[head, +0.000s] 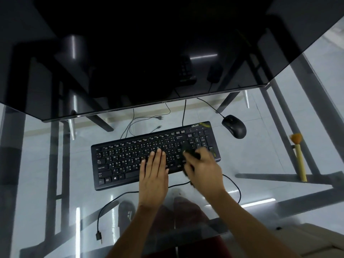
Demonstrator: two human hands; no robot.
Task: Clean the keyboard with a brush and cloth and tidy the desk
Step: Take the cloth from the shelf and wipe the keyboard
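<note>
A black keyboard lies on the glass desk in the middle of the view. My left hand rests flat on its keys with straight fingers, holding it down. My right hand is blurred over the keyboard's right end and grips a dark cloth against the keys. A brush with a yellow handle and orange bristles lies on the desk to the far right, away from both hands.
A black mouse sits behind the keyboard's right end. The keyboard's cable loops in front, its USB plug lying loose at the near left. A large dark monitor overhangs the back of the desk.
</note>
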